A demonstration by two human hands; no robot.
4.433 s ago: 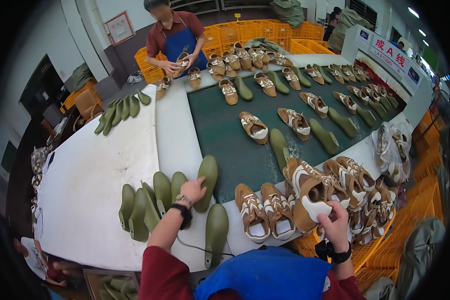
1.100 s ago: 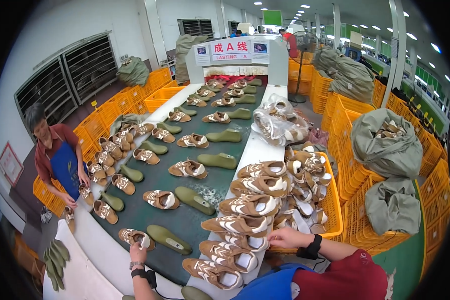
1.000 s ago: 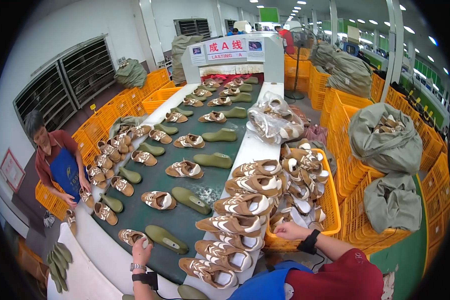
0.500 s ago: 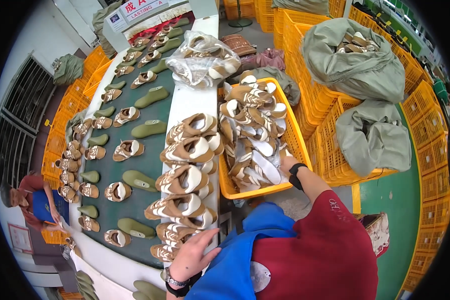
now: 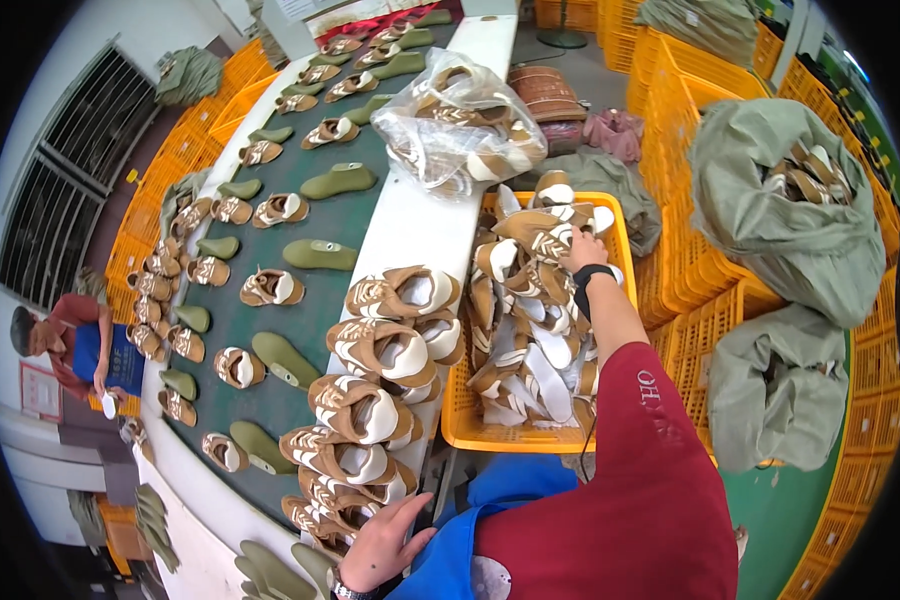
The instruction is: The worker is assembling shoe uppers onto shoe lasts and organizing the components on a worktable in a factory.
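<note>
At the crate's far right side, my right hand (image 5: 585, 250) has its fingers curled on a brown sneaker upper (image 5: 535, 236) with white trim. Beneath it, the yellow crate (image 5: 465, 436) holds a heap of similar uppers and pale insole-shaped pieces (image 5: 547, 385). My left hand (image 5: 382, 545) is open, fingers stretched out and thumb apart, beside the near end of a row of stacked sneaker uppers (image 5: 366, 408). That row lies along the white ledge (image 5: 425, 235) of the conveyor. Nothing shows in my left palm.
The green conveyor belt (image 5: 270, 232) carries uppers and olive shoe lasts (image 5: 320, 254). A clear plastic bag of uppers (image 5: 460, 125) rests on the ledge. Another person (image 5: 75, 345) stands across the belt. Stacked yellow crates (image 5: 685, 235) and grey-green sacks (image 5: 770, 390) stand at right.
My right hand has moved from the crate's near right side to its far part, onto an upper. My left hand stays by the stacked uppers. The view has shifted, and things appear farther right.
</note>
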